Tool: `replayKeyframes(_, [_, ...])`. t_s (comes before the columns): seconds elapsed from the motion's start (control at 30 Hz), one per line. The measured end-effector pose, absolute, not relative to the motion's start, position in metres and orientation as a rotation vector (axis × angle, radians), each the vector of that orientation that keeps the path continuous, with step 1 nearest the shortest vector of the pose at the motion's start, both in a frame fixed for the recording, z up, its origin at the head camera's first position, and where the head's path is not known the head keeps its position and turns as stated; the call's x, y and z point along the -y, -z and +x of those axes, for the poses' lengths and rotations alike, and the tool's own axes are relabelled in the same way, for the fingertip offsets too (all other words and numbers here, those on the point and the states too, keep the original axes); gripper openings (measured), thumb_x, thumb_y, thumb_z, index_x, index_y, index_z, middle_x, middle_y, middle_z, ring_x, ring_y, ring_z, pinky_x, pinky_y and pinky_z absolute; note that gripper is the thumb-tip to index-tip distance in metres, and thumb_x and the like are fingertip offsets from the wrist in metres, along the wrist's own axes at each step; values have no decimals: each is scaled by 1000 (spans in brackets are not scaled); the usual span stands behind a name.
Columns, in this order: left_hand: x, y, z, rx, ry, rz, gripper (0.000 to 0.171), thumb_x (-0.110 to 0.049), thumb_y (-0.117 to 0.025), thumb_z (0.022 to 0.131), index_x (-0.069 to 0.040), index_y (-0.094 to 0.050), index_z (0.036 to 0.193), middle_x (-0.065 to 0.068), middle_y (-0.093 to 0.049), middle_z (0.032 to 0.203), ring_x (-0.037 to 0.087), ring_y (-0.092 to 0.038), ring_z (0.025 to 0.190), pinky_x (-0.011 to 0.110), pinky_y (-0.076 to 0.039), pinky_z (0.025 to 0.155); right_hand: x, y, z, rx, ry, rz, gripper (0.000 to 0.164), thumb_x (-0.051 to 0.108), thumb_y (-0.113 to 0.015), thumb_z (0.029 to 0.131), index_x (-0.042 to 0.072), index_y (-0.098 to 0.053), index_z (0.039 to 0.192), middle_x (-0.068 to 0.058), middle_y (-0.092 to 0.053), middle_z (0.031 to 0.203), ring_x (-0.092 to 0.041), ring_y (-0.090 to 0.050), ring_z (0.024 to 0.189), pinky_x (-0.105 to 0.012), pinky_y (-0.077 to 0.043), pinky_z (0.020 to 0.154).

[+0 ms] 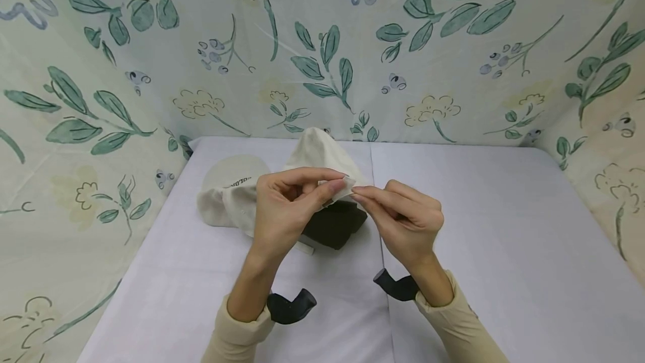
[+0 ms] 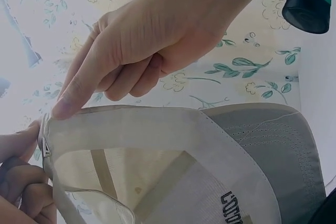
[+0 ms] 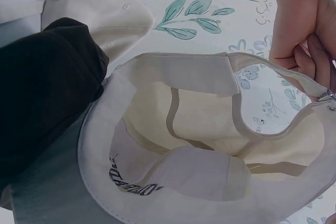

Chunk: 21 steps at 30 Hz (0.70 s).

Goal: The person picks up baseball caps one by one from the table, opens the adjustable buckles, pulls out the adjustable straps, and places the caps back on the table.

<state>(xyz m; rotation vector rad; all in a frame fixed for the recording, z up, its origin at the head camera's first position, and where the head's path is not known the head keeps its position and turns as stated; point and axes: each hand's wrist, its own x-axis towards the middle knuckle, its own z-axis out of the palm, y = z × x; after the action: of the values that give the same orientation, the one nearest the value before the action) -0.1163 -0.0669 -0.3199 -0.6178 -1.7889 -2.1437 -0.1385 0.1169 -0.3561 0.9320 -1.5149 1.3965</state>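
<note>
A cream cap (image 1: 319, 150) with a grey-green brim (image 2: 268, 140) is held up, its opening and inner band facing the wrist cameras. Both hands meet at its back strap (image 3: 278, 72). The left hand (image 1: 284, 212) pinches the strap between thumb and fingers. Close beside it, the right hand (image 1: 410, 220) also pinches the strap with thumb and index finger. A small metal buckle (image 3: 325, 97) sits at the strap, partly covered by fingers. Printed dark letters (image 3: 131, 182) show inside the crown. Below the hands lies a dark cloth item (image 1: 335, 226); its kind is unclear.
A second light cap (image 1: 234, 167) with dark lettering lies on the white-covered table (image 1: 478, 240), left of the hands. Floral cloth (image 1: 327, 60) hangs behind and at both sides. Black cameras (image 1: 292, 307) are strapped to the wrists.
</note>
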Motion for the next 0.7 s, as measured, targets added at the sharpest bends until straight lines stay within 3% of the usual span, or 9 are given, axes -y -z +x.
replayKeyframes(0.43, [69,318,-115,1738,2114,-580,11,5,-80,85,11,-77,94,-2,-33,52,13,-27,51,24,-27,49,-115,357,-140,1533,-1414,982,19,9,-82,89,-8,-79,81,3,-34,51,-4,-25,48,-12,-18,49])
replayKeyframes(0.7, [71,317,-115,1677,2127,-558,15,5,-81,84,16,-75,94,-3,-38,52,12,-30,51,22,-31,50,-115,358,-140,1557,-1414,994,16,8,-82,88,-6,-80,82,4,-32,51,-3,-24,48,-12,-17,49])
